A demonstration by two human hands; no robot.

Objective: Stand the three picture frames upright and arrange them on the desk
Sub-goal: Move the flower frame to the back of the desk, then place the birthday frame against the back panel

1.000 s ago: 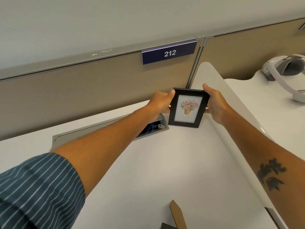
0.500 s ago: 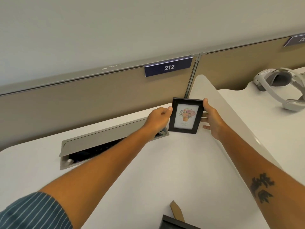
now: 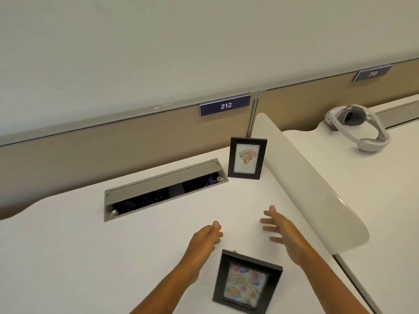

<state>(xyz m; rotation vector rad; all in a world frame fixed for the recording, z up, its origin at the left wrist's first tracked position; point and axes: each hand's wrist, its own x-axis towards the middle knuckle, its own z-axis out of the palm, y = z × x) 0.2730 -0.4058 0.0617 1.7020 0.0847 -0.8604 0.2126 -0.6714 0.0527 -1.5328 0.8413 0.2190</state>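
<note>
Both hands have let go of the flower-print frame (image 3: 247,158) and drawn back toward 6 o'clock, leaving it upright at the counter's far corner.

On the white counter (image 3: 68,245), the rounded white divider panel (image 3: 317,191) runs from 12 toward 4 o'clock, and the open grey cable tray (image 3: 163,189) lies at 10 o'clock from the hands. That standing frame sits between the tray's right end and the divider, at 12 o'clock from the hands and well apart from them. A second black frame (image 3: 246,283) lies flat at 6 o'clock, blurred, between the two forearms. The right hand (image 3: 286,234) hovers with fingers spread open and empty; the left hand (image 3: 205,239) hovers with fingers loosely curled, holding nothing. A white headset (image 3: 362,130) rests on the neighbouring desk at 2 o'clock.
</note>
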